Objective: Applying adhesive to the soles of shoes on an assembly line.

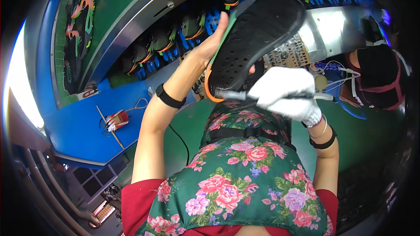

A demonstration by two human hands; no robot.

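A black shoe sole [249, 39] with a green and orange rim is raised in front of me, its inner face with small holes at the heel end turned up. My bare left hand [212, 48] grips it by the left edge, thumb up along the rim; most of its fingers are hidden behind the sole. In a white glove, my right hand [284, 91] is closed round a slim brush [232, 95] with a pale tip. That tip touches the heel end of the sole, by the orange rim. A white tube comes out on the right of the glove.
Shoe parts on blue holders [192, 26] line the far side behind a metal rail [127, 26]. A blue table [78, 126] at left bears a red-and-white container [117, 120] and a thin stick. More shoe parts [81, 22] lie far left. Tubes [345, 76] hang at right.
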